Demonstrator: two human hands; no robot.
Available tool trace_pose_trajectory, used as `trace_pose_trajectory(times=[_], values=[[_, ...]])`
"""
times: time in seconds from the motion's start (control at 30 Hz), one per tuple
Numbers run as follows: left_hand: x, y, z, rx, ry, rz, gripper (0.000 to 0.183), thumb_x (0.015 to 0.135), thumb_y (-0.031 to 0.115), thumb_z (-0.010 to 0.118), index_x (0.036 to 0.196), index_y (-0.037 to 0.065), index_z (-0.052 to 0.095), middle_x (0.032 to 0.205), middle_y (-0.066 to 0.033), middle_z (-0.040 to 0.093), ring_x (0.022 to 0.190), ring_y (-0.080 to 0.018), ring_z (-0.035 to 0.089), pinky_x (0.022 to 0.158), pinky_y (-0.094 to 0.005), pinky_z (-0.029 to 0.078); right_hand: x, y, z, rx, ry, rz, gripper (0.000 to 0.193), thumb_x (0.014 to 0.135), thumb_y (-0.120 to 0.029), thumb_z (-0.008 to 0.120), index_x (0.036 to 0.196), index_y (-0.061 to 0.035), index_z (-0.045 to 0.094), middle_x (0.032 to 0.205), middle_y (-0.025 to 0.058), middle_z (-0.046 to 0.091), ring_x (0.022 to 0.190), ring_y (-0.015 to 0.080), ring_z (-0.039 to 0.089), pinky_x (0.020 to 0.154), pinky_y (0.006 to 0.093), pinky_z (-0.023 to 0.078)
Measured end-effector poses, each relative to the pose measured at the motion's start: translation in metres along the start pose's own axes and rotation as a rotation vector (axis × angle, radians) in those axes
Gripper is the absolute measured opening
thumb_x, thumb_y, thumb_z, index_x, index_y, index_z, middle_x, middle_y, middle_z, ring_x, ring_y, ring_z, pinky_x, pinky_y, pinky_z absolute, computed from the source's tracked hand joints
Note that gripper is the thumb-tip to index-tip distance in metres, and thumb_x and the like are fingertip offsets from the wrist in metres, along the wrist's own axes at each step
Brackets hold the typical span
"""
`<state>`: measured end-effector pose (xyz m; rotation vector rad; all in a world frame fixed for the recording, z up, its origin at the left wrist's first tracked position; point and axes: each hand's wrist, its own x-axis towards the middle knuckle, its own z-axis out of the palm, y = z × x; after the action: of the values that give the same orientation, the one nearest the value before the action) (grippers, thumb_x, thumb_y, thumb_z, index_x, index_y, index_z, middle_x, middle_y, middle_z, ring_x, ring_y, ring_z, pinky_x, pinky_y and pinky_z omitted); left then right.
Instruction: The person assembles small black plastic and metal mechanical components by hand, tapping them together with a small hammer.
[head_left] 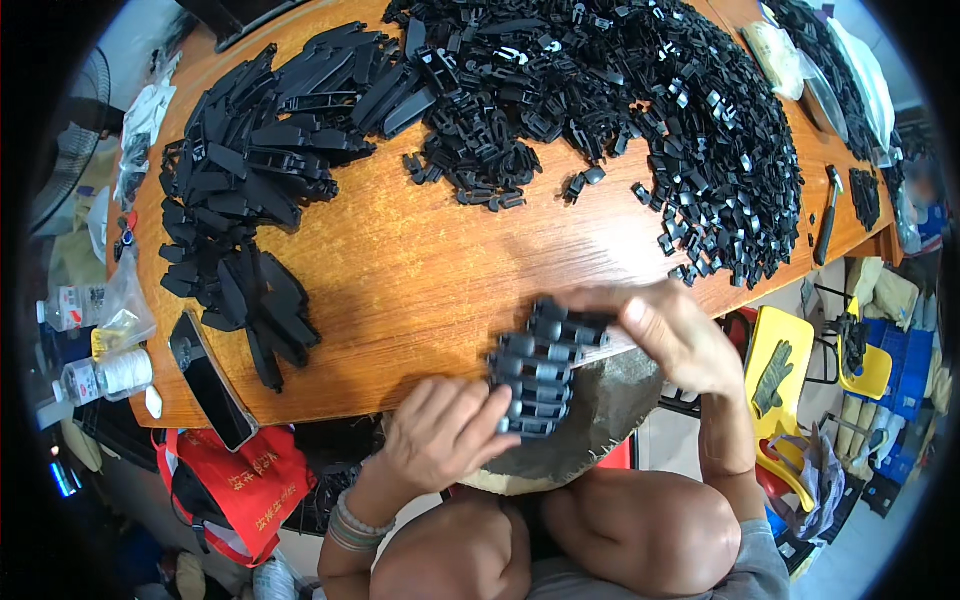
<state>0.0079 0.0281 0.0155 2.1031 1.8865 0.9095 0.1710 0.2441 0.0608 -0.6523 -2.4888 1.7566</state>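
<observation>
A row of black ribbed plastic parts (537, 375), set side by side, stands at the table's near edge, above a round dark pad (605, 405) with a pale frayed rim. My left hand (445, 430) is closed on the row's left side, its thumb and fingers pressed against the lower pieces. At the row's upper right end is my right hand (685, 335), fingers bent around the end piece. The right fingertips are partly hidden, so the exact grip there is hard to make out.
Long black plastic shells (250, 160) are heaped at the left of the wooden table (450, 270). Small black clips (710, 160) form a large pile at the back and right. A phone (213, 380) lies at the left edge; a hammer (828, 215) lies far right. A yellow chair (780, 370) stands alongside.
</observation>
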Motion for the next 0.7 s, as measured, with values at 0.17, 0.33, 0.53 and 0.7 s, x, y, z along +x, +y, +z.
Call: trace_pose_trajectory(times=[0.17,0.33,0.53,0.7], values=[[-0.008,0.011,-0.007,-0.086,-0.133,0.060,0.038,0.075,0.026,0.077,0.097,-0.001,0.062,0.079,-0.0058,0.051,0.069,-0.0199,0.053,0.059,-0.0315,0.042,-0.012,0.014,0.017,0.115,-0.208,-0.062,0.054,0.102,-0.036,0.034,0.106,0.0080,0.065,0.098,0.0201,0.069,0.088,0.0320,0.067,0.082,0.0372,0.052],[0.031,0.024,0.008,-0.537,0.046,-0.263,0.036,0.080,0.016,0.073,0.106,-0.004,0.056,0.087,-0.0120,0.056,0.075,-0.0292,0.061,0.067,-0.0363,0.050,-0.003,-0.003,0.057,0.701,0.256,-0.132,0.053,0.103,-0.035,0.032,0.105,0.0065,0.065,0.081,0.0080,0.066,0.055,0.0052,0.046,0.052,0.0203,0.041],[0.060,0.027,0.032,-1.192,0.289,-0.580,0.049,0.091,-0.001,0.054,0.135,-0.006,0.034,0.106,-0.0137,0.060,0.093,-0.0176,0.063,0.081,-0.0281,0.051,0.029,-0.005,0.066,0.455,0.438,-0.381,0.037,0.102,-0.021,0.037,0.103,0.0058,0.063,0.093,0.0133,0.058,0.079,0.0183,0.056,0.070,0.0305,0.046],[0.054,0.007,0.030,-1.308,0.194,-0.700,0.049,0.095,0.005,0.051,0.139,-0.006,0.033,0.106,-0.0134,0.061,0.089,-0.0161,0.063,0.079,-0.0288,0.051,0.052,0.029,0.005,-0.491,0.745,-0.123,0.019,0.083,0.002,0.061,0.102,0.0013,0.065,0.090,0.0139,0.057,0.079,0.0251,0.057,0.070,0.0310,0.046]])
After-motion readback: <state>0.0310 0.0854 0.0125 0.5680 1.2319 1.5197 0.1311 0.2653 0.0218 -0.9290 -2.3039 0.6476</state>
